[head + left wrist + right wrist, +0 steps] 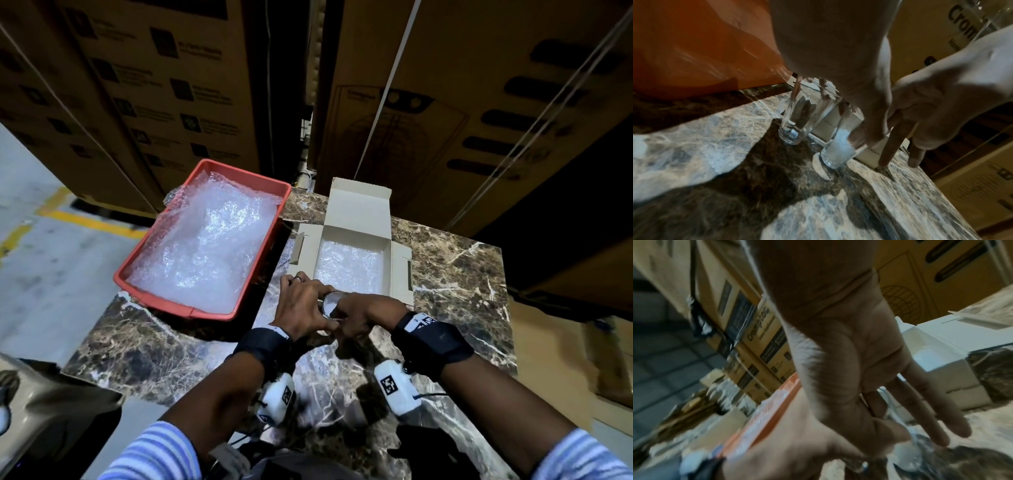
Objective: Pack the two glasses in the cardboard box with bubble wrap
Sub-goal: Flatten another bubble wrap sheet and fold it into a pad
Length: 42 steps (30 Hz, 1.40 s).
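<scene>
Two clear glasses stand on the marble table [455,274] just in front of the open cardboard box [397,267]. One is empty [797,112]; the other glass [836,149] [330,303] is stuffed with white bubble wrap. My left hand [301,305] [838,48] reaches over both tops, and its thumb lies down the side of the stuffed glass. My right hand [366,313] [941,97] meets it at that rim with thumb and forefinger, the other fingers [931,418] pointing straight down beside the glass. A sheet of bubble wrap [349,263] lines the box floor.
A red tray [239,174] of loose bubble wrap [205,246] overhangs the table's left edge. Tall cardboard cartons [445,102] stand close behind the table. The box's lid and side flaps [356,205] lie spread open. Bare marble lies right of the box and towards me.
</scene>
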Each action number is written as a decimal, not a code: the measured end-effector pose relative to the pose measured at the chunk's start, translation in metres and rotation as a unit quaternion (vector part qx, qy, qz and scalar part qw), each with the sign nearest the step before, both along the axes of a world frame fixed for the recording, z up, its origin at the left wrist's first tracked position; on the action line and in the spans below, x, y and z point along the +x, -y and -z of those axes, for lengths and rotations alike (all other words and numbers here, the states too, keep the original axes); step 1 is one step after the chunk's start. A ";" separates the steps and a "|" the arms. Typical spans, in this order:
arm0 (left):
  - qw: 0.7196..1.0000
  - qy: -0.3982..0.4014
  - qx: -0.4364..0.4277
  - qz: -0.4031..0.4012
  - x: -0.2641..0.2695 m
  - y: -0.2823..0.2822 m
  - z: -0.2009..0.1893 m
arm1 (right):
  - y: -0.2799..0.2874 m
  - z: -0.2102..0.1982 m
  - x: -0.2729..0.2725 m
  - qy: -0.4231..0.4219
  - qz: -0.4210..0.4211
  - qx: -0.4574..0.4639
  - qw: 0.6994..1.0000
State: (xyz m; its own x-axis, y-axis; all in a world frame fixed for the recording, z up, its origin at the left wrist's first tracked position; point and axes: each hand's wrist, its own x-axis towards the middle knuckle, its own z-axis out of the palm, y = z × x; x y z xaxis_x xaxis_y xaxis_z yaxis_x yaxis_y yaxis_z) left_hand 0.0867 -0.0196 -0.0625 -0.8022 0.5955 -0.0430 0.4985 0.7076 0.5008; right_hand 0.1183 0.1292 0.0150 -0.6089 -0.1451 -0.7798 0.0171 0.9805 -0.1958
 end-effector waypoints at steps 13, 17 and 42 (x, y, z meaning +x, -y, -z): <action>1.000 -0.014 0.014 0.003 -0.004 0.006 -0.024 | -0.038 -0.049 -0.021 -0.095 0.102 -0.062 0.988; 0.995 -0.041 0.091 -0.024 -0.020 0.029 -0.052 | -0.031 -0.056 -0.040 -0.135 0.124 -0.092 0.979; 0.960 -0.021 0.033 -0.279 -0.123 0.170 -0.036 | 0.176 0.023 -0.163 -0.197 0.073 -0.170 0.963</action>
